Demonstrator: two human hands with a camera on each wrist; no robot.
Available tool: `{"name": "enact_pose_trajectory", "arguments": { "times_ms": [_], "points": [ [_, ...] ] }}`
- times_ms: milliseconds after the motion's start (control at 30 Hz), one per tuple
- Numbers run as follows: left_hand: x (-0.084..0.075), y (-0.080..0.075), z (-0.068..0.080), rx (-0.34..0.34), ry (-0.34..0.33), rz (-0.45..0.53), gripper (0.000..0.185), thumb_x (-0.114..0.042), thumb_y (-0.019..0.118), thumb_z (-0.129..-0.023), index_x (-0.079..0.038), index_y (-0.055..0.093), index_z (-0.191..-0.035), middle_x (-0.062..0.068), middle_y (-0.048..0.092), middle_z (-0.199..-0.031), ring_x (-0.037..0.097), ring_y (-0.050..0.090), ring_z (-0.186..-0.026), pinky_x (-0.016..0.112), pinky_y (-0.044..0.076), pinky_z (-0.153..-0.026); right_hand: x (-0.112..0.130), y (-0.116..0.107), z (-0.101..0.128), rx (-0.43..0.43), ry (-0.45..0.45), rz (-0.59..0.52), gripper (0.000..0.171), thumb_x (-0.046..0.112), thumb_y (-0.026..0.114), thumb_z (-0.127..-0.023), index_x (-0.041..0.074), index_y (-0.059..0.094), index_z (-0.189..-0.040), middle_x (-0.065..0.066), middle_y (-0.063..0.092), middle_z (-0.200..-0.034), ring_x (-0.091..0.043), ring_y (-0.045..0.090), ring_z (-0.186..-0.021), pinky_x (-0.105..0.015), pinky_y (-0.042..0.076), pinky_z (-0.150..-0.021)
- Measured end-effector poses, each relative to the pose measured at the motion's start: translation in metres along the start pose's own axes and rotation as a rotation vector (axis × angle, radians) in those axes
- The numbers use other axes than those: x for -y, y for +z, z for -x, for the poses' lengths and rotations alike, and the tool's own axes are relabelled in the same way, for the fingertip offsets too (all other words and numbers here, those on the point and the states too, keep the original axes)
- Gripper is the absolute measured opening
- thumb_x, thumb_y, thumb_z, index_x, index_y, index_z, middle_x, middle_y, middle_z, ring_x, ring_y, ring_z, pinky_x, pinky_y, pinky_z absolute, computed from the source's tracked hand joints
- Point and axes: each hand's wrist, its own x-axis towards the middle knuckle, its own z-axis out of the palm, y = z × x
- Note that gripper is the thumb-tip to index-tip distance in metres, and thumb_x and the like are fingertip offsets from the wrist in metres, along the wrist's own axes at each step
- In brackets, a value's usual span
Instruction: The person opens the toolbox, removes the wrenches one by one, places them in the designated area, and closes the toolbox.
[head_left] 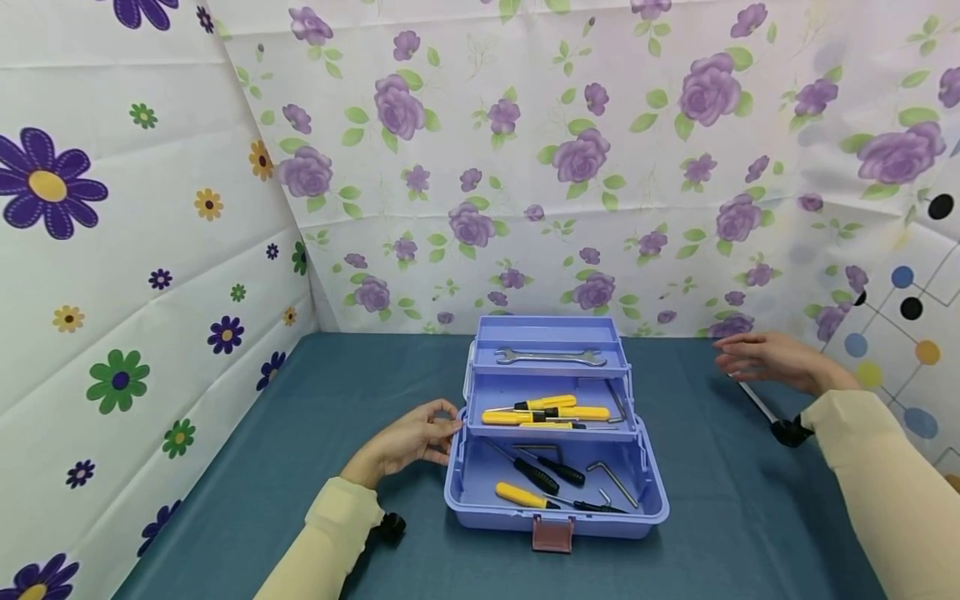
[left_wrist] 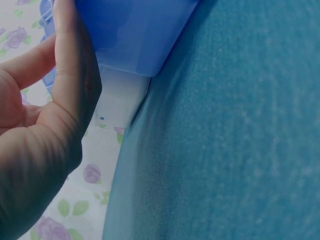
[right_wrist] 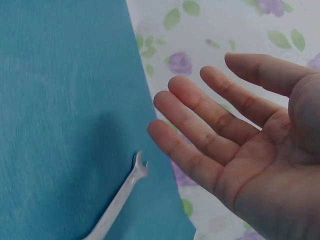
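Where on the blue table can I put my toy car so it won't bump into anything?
Best spot: the bare cloth between the flowery left wall and the toolbox. The strip in front of the toolbox is bare too. The right side is busier: a wrench lies under the right hand. The left hand touches the toolbox.

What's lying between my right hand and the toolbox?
Only bare teal table cover separates the right hand from the toolbox, seen in the head view.
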Motion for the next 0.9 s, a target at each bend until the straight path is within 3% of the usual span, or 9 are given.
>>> {"name": "enact_pose_trajectory", "arguments": {
  "times_ms": [133,267,567,900],
  "points": [
    [-0.001,0.000,0.001,0.004,0.004,0.001,0.025,-0.020,0.059,-0.108,-0.004,0.048,-0.124,0.010,0.064,-0.095,0.019,0.066,-0.082,0.034,0.062,-0.075,0.009,0.006,-0.003,0.007,-0.054,0.001,0.064,0.034,0.050,-0.112,-0.009,0.032,-0.156,-0.015,0.066,-0.135,-0.017,0.070,-0.114,-0.045,0.055,-0.102],
    [-0.002,0.001,0.001,0.005,0.005,0.001,0.025,-0.021,0.059,-0.108,-0.005,0.048,-0.124,0.010,0.065,-0.094,0.018,0.066,-0.082,0.034,0.062,-0.075,0.020,0.013,-0.006,0.006,-0.084,-0.005,0.063,0.033,0.052,-0.111,-0.009,0.034,-0.156,-0.016,0.066,-0.135,-0.022,0.069,-0.118,-0.044,0.056,-0.100],
    [-0.002,0.000,0.001,0.005,0.002,0.012,0.023,-0.020,0.059,-0.108,-0.005,0.048,-0.123,0.009,0.064,-0.095,0.018,0.065,-0.082,0.034,0.062,-0.075,0.042,0.027,-0.009,-0.009,-0.138,-0.006,0.058,0.031,0.052,-0.112,-0.008,0.040,-0.153,-0.004,0.071,-0.120,-0.024,0.069,-0.115,-0.038,0.059,-0.096],
    [-0.002,0.002,0.002,0.000,0.003,0.011,0.024,-0.019,0.058,-0.108,-0.005,0.048,-0.124,0.009,0.064,-0.094,0.018,0.065,-0.081,0.034,0.062,-0.074,0.059,0.037,-0.007,0.008,-0.180,0.001,0.053,0.031,0.052,-0.112,-0.007,0.045,-0.149,-0.016,0.068,-0.128,-0.022,0.070,-0.113,-0.034,0.059,-0.094]
  ]
}}
